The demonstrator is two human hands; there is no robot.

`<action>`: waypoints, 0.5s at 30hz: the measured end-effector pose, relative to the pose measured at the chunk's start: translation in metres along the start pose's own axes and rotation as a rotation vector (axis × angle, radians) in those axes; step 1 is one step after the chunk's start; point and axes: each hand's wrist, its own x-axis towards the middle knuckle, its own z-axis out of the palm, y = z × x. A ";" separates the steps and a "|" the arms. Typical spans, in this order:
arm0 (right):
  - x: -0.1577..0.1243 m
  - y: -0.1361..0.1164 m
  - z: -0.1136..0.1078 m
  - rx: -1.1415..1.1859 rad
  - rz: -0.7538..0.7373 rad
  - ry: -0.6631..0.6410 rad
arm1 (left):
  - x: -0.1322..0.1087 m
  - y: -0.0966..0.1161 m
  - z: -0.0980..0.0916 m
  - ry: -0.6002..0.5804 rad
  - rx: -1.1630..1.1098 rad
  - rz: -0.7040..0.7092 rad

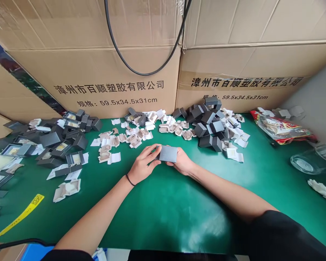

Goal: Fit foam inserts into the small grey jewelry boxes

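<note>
A small grey box (168, 153) is held between both my hands over the green table (163, 214), near its middle. My left hand (142, 165) grips the box's left side with curled fingers; a black band sits on that wrist. My right hand (182, 161) closes around the box's right side and underside. A heap of closed grey boxes (209, 125) lies behind to the right. Scattered beige inserts (130, 137) lie just beyond my hands. A pile of open grey boxes (57, 139) with inserts in them sits at the left.
Large cardboard cartons (111, 72) form a wall along the table's far edge, with a black cable (141, 70) hanging over them. A red snack bag (282, 128), a clear glass dish (306, 163) and crumpled white paper (324, 190) lie at the right. A yellow strap (21, 215) lies at the front left.
</note>
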 end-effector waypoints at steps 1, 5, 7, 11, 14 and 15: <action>-0.001 -0.002 0.001 0.001 0.012 0.000 | 0.001 0.001 0.001 0.016 0.003 0.013; -0.004 0.000 0.001 -0.116 -0.017 -0.018 | 0.000 0.005 0.002 0.014 0.034 0.018; -0.004 0.006 -0.003 -0.188 -0.022 0.008 | -0.001 0.006 0.002 -0.012 0.076 0.012; 0.000 0.017 -0.011 -0.315 -0.005 0.197 | -0.001 0.004 0.005 -0.055 0.122 -0.033; 0.003 0.015 -0.015 -0.246 -0.009 0.155 | 0.000 0.002 0.008 -0.054 0.127 -0.146; 0.003 0.013 -0.015 -0.202 -0.001 0.096 | 0.000 0.001 0.009 -0.055 0.127 -0.187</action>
